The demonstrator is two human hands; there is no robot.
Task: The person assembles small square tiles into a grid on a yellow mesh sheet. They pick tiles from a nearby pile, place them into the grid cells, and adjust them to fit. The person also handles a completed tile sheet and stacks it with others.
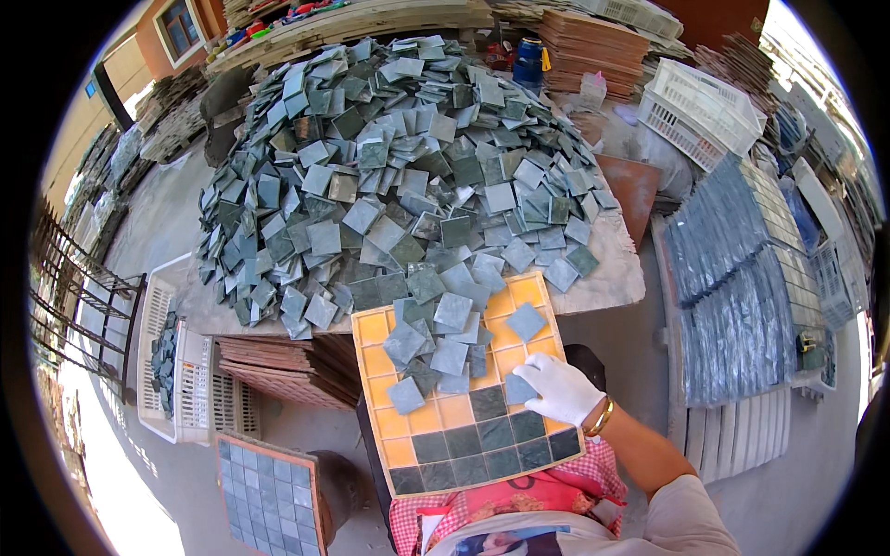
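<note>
My right hand (561, 387), in a white glove, is over the right side of a yellow gridded tray (373, 331). Its fingers are closed at the edge of a square grey-green stone tile (519, 390). Dark green tiles (498, 434) fill the tray's near cells in rows. Loose tiles (451, 358) lie askew over its middle and far part, and one tile (527, 322) rests apart near the far right. The tray leans from my lap against a table edge. My left hand does not show.
A big heap of loose tiles (371, 167) covers the table (607, 269). To the left stand a white crate (199, 371) and a board of set tiles (269, 491). Wrapped tile sheets (732, 315) are stacked at the right, with white crates (700, 111) behind.
</note>
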